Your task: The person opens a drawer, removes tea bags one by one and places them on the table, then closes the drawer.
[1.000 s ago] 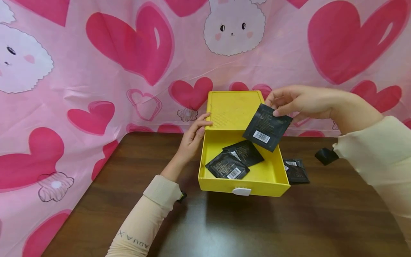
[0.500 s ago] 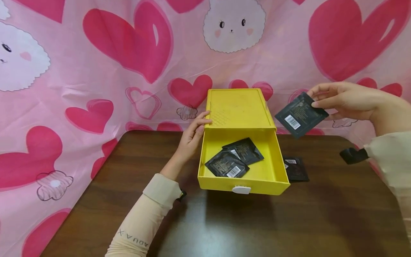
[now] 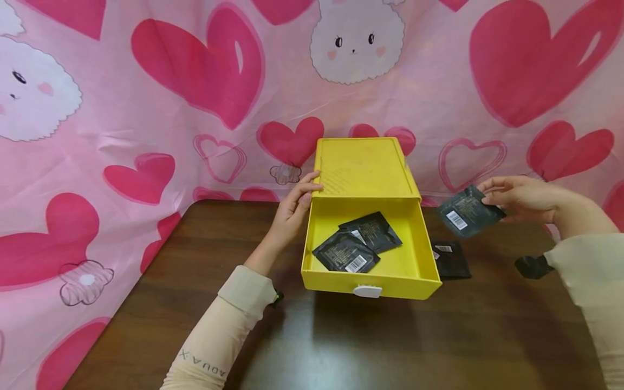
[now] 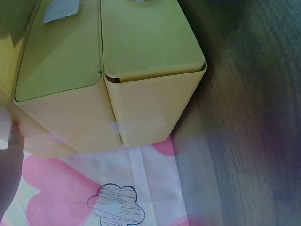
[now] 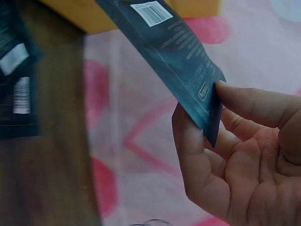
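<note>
A yellow drawer box stands on the table with its top drawer pulled out. Inside that drawer lie two black sachets with barcode labels, the front sachet partly over the rear sachet. My left hand rests against the box's left side, fingertips at its top edge. To the right of the box, my right hand pinches a black sachet by one corner between thumb and fingers, above the table. Beneath it, beside the drawer, more black sachets lie on the table.
The dark wooden table meets a pink heart-patterned cloth behind the box. Closed lower drawers of the box show in the left wrist view. A white handle sticks out from the drawer front.
My right hand has carried the pinched sachet from over the drawer out to the right, then lowered it toward the sachets on the table. The left hand has stayed at the box.
</note>
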A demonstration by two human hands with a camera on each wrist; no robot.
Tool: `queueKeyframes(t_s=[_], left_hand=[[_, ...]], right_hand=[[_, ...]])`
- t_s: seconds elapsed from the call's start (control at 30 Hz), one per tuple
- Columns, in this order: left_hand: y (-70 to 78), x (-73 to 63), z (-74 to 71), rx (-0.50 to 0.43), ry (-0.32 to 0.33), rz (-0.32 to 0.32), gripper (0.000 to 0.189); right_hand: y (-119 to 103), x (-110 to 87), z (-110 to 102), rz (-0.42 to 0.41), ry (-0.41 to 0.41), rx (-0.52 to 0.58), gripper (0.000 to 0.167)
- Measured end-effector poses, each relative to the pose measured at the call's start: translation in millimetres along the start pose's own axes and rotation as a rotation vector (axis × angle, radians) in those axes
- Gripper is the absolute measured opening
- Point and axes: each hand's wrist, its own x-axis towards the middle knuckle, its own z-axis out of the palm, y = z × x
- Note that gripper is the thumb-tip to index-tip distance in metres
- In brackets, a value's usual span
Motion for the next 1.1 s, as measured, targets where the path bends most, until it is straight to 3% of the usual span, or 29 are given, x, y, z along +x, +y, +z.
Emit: queueKeyframes(t_s=[0.17,0.37,0.57,0.87,1.1], left_hand=[[1.0,1.2,0.3,-0.003,0.005,-0.002,0.026],[0.4,2.8,1.5,-0.012,-0.007,-0.011,0.026],[-0.1,1.1,2.4,-0.02,-0.009,-0.013,0.035],[-0.3,0.1,1.4,-0.023,-0.001,-0.002,0.046],[0.8,0.0,0.7,-0.018,0.005,-0.011,0.03]], right_hand=[[22,17.4,25,0.017,-0.072,0.037,0.012],[47,33.4,58,0.04,-0.168,0.078,0.02],[63,46.2,80,0.015,-0.182,0.038,0.025],[57,49.2,83,0.01,-0.082,-0.012,0.026],[29,37.7,76,0.049,-0.079,-0.022,0.025]])
